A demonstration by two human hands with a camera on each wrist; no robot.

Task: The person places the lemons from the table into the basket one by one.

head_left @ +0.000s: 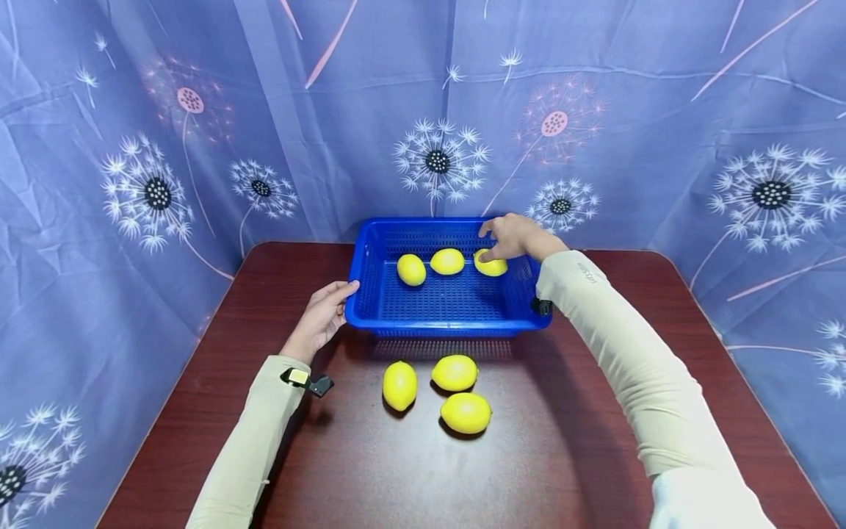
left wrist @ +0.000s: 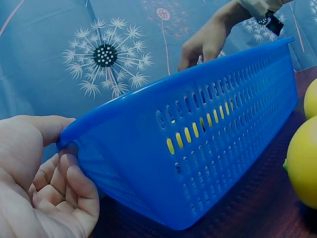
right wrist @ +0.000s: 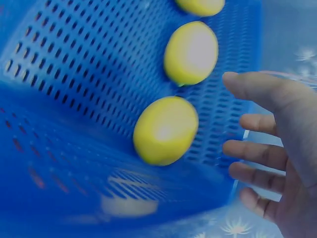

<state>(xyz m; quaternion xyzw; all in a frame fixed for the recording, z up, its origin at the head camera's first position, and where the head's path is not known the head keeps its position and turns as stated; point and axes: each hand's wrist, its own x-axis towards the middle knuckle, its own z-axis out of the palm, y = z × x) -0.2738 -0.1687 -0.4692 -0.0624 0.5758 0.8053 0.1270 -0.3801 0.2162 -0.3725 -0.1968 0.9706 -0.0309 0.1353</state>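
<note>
Well, slotted basket [head_left: 436,300], 6 lemons [head_left: 446,261].

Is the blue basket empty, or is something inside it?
Not empty, not full: the head view shows three lemons inside the blue basket, with bare space beside them.

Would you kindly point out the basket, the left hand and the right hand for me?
Basket [head_left: 449,324]: head view, on its near rim.
Left hand [head_left: 322,316]: head view, on the middle of the hand.
Right hand [head_left: 520,235]: head view, on the back of the hand.
</note>
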